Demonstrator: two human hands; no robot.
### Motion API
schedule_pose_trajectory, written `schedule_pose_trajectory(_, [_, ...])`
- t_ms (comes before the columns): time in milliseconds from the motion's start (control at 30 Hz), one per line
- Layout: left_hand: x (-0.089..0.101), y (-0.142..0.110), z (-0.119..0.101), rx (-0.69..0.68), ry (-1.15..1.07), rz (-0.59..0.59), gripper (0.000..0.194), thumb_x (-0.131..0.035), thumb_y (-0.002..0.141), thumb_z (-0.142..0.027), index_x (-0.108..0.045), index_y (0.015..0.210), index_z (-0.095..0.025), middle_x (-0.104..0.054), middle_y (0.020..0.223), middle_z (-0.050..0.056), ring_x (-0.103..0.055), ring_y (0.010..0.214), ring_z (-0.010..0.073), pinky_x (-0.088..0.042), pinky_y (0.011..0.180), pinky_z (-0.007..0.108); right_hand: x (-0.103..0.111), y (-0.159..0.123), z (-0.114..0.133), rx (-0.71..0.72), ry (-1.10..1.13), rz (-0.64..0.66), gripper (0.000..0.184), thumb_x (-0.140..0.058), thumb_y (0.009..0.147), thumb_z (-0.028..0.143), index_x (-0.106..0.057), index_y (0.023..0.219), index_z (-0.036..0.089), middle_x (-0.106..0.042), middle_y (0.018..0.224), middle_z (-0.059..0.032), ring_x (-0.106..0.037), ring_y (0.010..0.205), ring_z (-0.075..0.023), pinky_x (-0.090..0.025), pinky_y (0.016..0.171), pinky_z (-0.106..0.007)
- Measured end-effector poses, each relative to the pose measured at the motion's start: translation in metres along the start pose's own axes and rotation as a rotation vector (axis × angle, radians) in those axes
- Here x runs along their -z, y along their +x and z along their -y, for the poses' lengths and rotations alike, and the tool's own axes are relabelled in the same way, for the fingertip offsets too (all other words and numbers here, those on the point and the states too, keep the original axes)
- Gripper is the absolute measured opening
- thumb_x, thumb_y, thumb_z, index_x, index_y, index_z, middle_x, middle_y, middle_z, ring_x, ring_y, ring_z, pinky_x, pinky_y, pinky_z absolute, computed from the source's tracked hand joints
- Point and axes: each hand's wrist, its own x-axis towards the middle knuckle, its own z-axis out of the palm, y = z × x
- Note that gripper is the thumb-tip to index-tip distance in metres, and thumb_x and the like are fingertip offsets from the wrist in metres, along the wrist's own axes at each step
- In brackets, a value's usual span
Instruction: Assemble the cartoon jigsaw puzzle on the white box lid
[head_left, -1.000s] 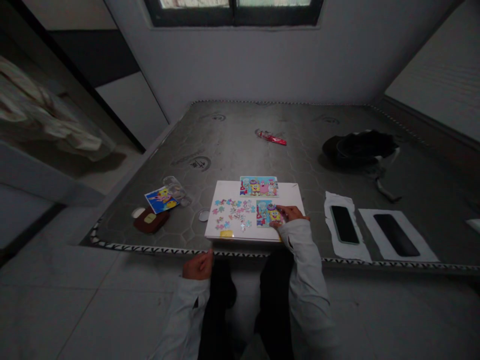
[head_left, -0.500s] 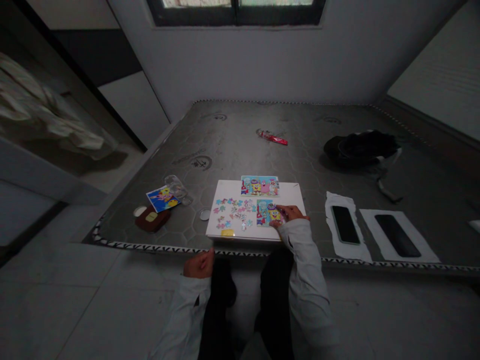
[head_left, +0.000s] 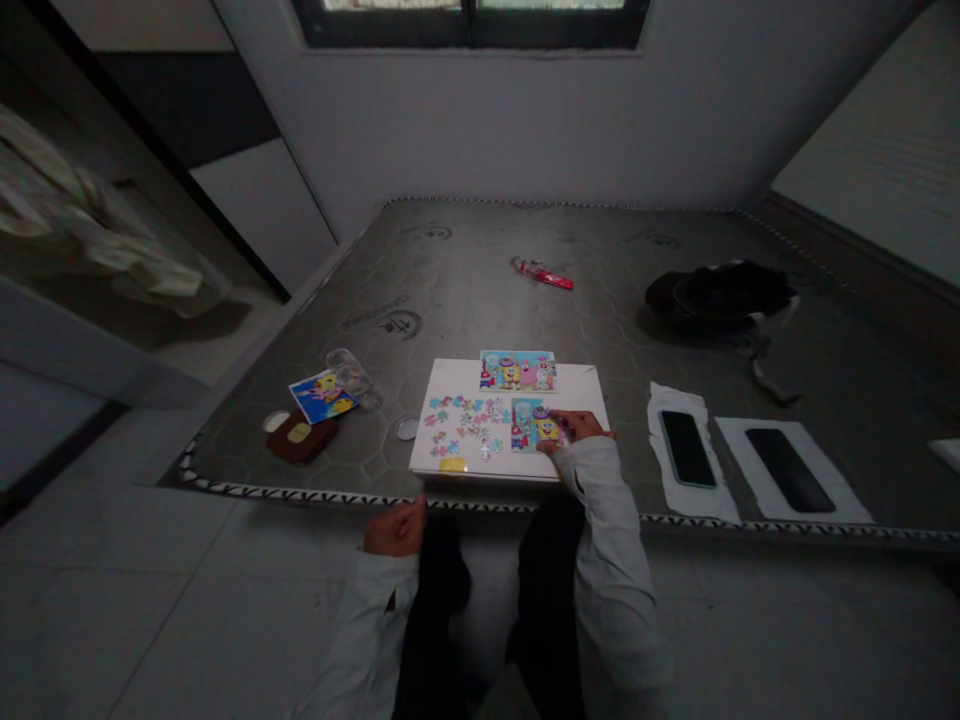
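A white board [head_left: 457, 378] lies at the near edge of a low grey mat-covered platform [head_left: 480, 290]. On it sit a part-built cartoon puzzle [head_left: 529, 428], several loose puzzle pieces [head_left: 463, 422] and a finished picture card [head_left: 517, 370]. My right hand [head_left: 576, 428] rests on the right side of the part-built puzzle, fingers pressed down on it. My left hand [head_left: 395, 530] hangs below the platform edge by my knee, fingers curled; what it holds, if anything, I cannot make out.
Two dark phones [head_left: 686, 448] [head_left: 789, 470] lie on white paper to the right. A black bag [head_left: 716, 293] sits farther back. A red wrapper [head_left: 541, 273] lies mid-platform. At the left are a cartoon card [head_left: 322, 395], a clear cup [head_left: 351, 374] and a brown case [head_left: 300, 438].
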Motion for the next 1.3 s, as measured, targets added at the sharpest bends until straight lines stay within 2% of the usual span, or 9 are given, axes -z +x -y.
schedule_pose_trajectory(167, [0.0008,0.0009,-0.0008,-0.005,0.013,0.007,0.055,-0.052,0.096,-0.037,-0.038,0.045,-0.019,-0.031,0.050,-0.004,-0.029,0.049,0.0092,-0.021,0.055,0.030,-0.0017,0.0024,-0.0037,-0.027,0.023,0.035,0.063,-0.089,0.065,0.044,-0.075,0.125,0.036,-0.067,0.119,-0.0024,-0.066,0.097,-0.0226,-0.036,0.102,-0.048])
schedule_pose_trajectory(433, [-0.0002,0.0015,0.0006,0.002,0.028,0.022,0.055,-0.051,0.096,-0.036,-0.035,0.046,-0.019,-0.034,0.049,-0.004,-0.032,0.048,0.0085,-0.023,0.055,0.030,-0.0029,0.0033,-0.0045,-0.031,0.023,0.029,0.060,-0.086,0.064,0.044,-0.075,0.123,0.037,-0.067,0.118,-0.0021,-0.065,0.100,-0.0244,-0.037,0.100,-0.047])
schedule_pose_trajectory(533, [-0.0004,0.0014,0.0011,0.003,0.027,0.027,0.056,-0.051,0.096,-0.037,-0.032,0.046,-0.019,-0.033,0.048,-0.004,-0.029,0.048,0.0083,-0.022,0.055,0.029,-0.0027,0.0028,-0.0051,-0.014,0.029,-0.003,0.060,-0.085,0.066,0.042,-0.075,0.125,0.036,-0.066,0.118,-0.0023,-0.065,0.102,-0.0243,-0.038,0.099,-0.045])
schedule_pose_trajectory(667, [-0.0008,0.0011,0.0017,0.004,0.024,0.032,0.054,-0.050,0.096,-0.037,-0.034,0.047,-0.019,-0.034,0.048,-0.004,-0.029,0.048,0.0088,-0.023,0.055,0.029,-0.0021,0.0029,-0.0063,-0.022,0.034,0.028,0.061,-0.085,0.066,0.043,-0.075,0.125,0.035,-0.066,0.116,-0.0021,-0.065,0.098,-0.0236,-0.038,0.099,-0.045])
schedule_pose_trajectory(900, [-0.0014,0.0013,0.0018,0.012,0.033,0.046,0.053,-0.049,0.096,-0.034,-0.030,0.049,-0.021,-0.034,0.048,-0.003,-0.030,0.048,0.0099,-0.022,0.055,0.031,0.0014,-0.0013,-0.0010,0.021,0.033,-0.005,0.055,-0.078,0.074,0.044,-0.073,0.127,0.034,-0.067,0.119,-0.0031,-0.065,0.097,-0.0228,-0.037,0.100,-0.046])
schedule_pose_trajectory(1067, [-0.0019,0.0011,0.0006,0.028,0.030,0.044,0.054,-0.049,0.096,-0.034,-0.026,0.048,-0.021,-0.033,0.048,-0.003,-0.030,0.048,0.0100,-0.023,0.055,0.031,0.0025,-0.0017,0.0004,0.013,0.027,0.001,0.056,-0.079,0.073,0.043,-0.073,0.127,0.034,-0.068,0.121,-0.0040,-0.066,0.101,-0.0246,-0.034,0.102,-0.049])
schedule_pose_trajectory(1200, [-0.0010,0.0007,-0.0003,0.038,0.019,0.037,0.054,-0.050,0.096,-0.035,-0.028,0.048,-0.021,-0.033,0.048,-0.003,-0.030,0.048,0.0104,-0.024,0.055,0.030,0.0012,0.0006,-0.0020,0.014,0.018,-0.005,0.055,-0.079,0.072,0.043,-0.073,0.126,0.035,-0.069,0.119,-0.0026,-0.066,0.098,-0.0229,-0.035,0.101,-0.046])
schedule_pose_trajectory(1300, [0.0005,0.0012,-0.0008,0.039,0.007,0.029,0.055,-0.050,0.096,-0.036,-0.026,0.048,-0.021,-0.032,0.048,-0.004,-0.030,0.048,0.0100,-0.025,0.055,0.030,0.0001,0.0035,-0.0032,-0.027,0.015,0.022,0.058,-0.083,0.067,0.040,-0.075,0.124,0.036,-0.069,0.118,-0.0019,-0.066,0.098,-0.0224,-0.036,0.101,-0.044])
